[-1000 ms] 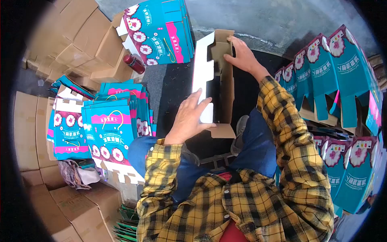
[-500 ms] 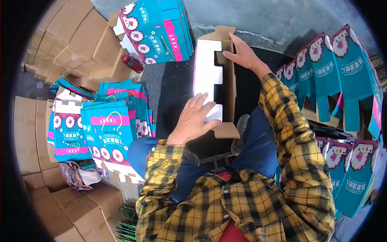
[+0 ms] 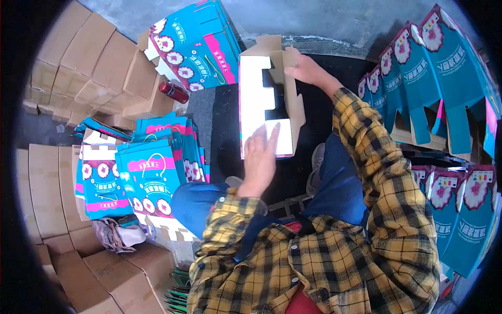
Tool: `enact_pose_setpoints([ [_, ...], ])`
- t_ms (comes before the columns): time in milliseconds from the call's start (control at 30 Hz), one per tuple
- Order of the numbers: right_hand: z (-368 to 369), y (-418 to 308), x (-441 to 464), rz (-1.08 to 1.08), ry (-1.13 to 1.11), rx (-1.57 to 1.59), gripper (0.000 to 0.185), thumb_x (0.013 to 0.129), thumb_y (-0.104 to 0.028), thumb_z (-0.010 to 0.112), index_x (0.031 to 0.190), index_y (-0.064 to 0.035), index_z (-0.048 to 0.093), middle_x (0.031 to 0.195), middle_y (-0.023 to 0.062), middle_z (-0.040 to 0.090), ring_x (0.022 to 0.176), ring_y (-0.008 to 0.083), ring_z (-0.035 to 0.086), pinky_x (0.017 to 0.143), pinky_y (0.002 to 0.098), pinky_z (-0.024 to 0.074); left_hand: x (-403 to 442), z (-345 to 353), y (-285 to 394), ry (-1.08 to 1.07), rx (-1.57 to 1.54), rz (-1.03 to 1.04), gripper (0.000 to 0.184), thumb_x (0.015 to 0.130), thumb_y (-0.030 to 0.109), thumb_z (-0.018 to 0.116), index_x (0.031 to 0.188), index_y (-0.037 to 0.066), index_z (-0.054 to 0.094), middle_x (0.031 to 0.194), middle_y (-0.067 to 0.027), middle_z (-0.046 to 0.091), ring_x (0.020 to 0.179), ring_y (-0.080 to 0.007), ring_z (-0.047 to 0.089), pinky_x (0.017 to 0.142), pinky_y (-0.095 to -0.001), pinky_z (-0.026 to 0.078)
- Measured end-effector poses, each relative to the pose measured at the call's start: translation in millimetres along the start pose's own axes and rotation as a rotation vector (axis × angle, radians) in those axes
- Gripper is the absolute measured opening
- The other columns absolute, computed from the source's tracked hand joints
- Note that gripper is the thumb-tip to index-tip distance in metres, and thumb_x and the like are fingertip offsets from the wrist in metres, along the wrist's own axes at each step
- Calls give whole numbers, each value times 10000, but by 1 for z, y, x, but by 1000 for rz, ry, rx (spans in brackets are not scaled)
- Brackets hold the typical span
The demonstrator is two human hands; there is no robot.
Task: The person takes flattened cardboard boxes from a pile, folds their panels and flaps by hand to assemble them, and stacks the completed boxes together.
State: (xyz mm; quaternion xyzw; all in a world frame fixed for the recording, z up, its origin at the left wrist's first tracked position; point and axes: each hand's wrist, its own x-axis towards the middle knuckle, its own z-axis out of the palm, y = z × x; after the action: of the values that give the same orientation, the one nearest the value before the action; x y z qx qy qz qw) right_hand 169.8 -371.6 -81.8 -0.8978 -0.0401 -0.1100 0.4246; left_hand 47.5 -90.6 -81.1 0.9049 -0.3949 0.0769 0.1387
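A partly folded gift carton stands between my knees, its white notched flaps and brown inner wall facing up. My right hand grips the far right edge of its brown wall, with the thumb on the inner side. Over the near end, my left hand rests with fingers stretched out on a white flap, holding nothing. The near end panel is now folded in under that flap or hidden by it; I cannot tell which. A brown end flap sticks up at the far end.
Flat teal cartons lie at the upper left, with more teal cartons below. A red bottle stands near brown boxes. Folded-up teal cartons line the right side. A crumpled cloth lies at the lower left.
The carton has shifted left and turned slightly. Its near brown flap no longer sticks out. My left hand has moved down to the near end; my right hand has stayed at the far right edge.
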Motion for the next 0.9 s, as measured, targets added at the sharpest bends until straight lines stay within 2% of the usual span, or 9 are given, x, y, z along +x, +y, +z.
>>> enact_pose_setpoints([
  [100, -6, -9, -5, 77, -36, 17, 709, 796, -304, 586, 1331, 84, 329, 1075, 311, 610, 1013, 427, 600, 873, 430, 475, 2, 16, 25, 17, -97, 70, 485, 778, 3, 566, 1261, -12, 526, 1321, -250, 443, 1283, -397, 388, 1086, -511, 290],
  [167, -10, -14, -7, 126, -61, -19, 722, 795, -317, 581, 1337, 85, 324, 1049, 319, 613, 988, 432, 608, 859, 438, 479, 6, 16, 48, -39, -269, -8, 483, 794, 134, 605, 1214, -84, 509, 1347, -249, 435, 1310, -388, 360, 1116, -519, 226],
  [433, -21, 1, -8, 10, -77, 46, 948, 792, -628, 604, 1377, 71, 341, 1238, 322, 532, 1191, 370, 521, 989, 439, 412, 7, 35, 48, 166, -296, -97, 386, 766, 48, 618, 1123, -76, 538, 1202, -226, 505, 1164, -398, 457, 1007, -497, 349],
  [500, -38, 6, -6, 118, 196, 239, 933, 824, -697, 526, 1360, 59, 411, 1314, 287, 490, 1255, 364, 456, 1025, 436, 379, -13, 28, 35, 135, -330, -129, 361, 769, -15, 577, 1126, -66, 552, 1197, -223, 522, 1136, -407, 483, 1002, -476, 372],
  [567, -53, -5, -13, 141, 260, 370, 808, 892, -658, 444, 1276, 49, 521, 1232, 249, 566, 1153, 334, 541, 972, 410, 428, -31, 5, 19, 93, -339, -79, 373, 763, -54, 540, 1135, -46, 572, 1188, -194, 556, 1142, -386, 502, 1012, -465, 372],
  [700, -40, 9, -25, 344, -550, 268, 845, 914, -703, 292, 1178, 34, 610, 1052, 157, 668, 959, 224, 636, 866, 337, 486, -62, -28, -13, -33, -229, -48, 395, 770, -62, 538, 1152, 19, 598, 1216, -121, 589, 1171, -316, 525, 1025, -440, 372],
  [800, -34, 3, -30, 400, -606, 336, 841, 920, -690, 298, 1227, 42, 575, 1057, 167, 664, 961, 234, 633, 862, 333, 484, -68, -18, -25, 0, -379, -191, 353, 830, -26, 554, 1180, 7, 577, 1189, -161, 596, 1172, -340, 522, 1025, -445, 368],
  [867, -36, -1, -29, 409, -574, 389, 862, 920, -694, 277, 1257, 51, 549, 1070, 172, 657, 1015, 256, 614, 890, 345, 470, -64, -5, -32, -52, -641, -777, 341, 887, 50, 557, 1224, 1, 545, 1249, -227, 542, 1209, -390, 476, 1024, -460, 361],
  [900, -35, -1, -29, 406, -579, 386, 862, 920, -694, 277, 1257, 51, 549, 1070, 172, 657, 1015, 256, 614, 890, 345, 470, -58, -1, -30, -46, -642, -781, 341, 887, 50, 557, 1224, 1, 545, 1249, -227, 542, 1209, -390, 476, 1024, -460, 361],
])
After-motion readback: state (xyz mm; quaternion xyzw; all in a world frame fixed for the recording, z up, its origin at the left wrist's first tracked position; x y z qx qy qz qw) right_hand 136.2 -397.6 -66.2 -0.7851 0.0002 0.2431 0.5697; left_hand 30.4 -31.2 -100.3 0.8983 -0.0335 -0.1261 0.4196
